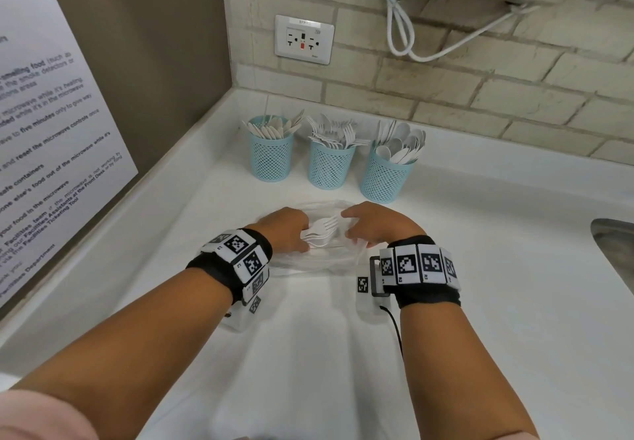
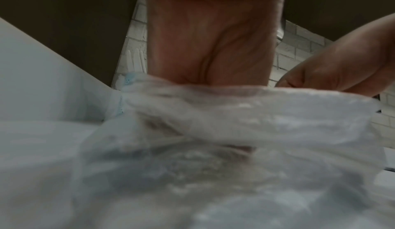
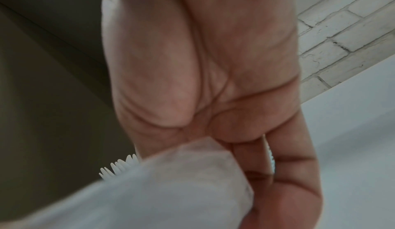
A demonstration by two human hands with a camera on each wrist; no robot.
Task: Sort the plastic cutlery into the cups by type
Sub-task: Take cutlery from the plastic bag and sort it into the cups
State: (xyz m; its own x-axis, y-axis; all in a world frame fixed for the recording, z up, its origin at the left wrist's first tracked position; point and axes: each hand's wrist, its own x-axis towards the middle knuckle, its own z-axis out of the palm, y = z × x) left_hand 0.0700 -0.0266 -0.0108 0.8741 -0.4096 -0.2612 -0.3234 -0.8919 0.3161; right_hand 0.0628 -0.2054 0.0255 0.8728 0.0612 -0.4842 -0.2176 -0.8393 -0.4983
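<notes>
The left hand (image 1: 286,230) grips a bundle of forks (image 1: 320,232), tines toward the cups, likely to free them from the plastic bag (image 1: 319,261), which the right hand (image 1: 372,225) pinches to steady it (fingertips hidden by film). The fork cup (image 1: 329,165) stands mid-row; remaining bag contents are unreadable.

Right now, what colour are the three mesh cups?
Light blue mesh cups, all three alike; clearest in the head view.
</notes>
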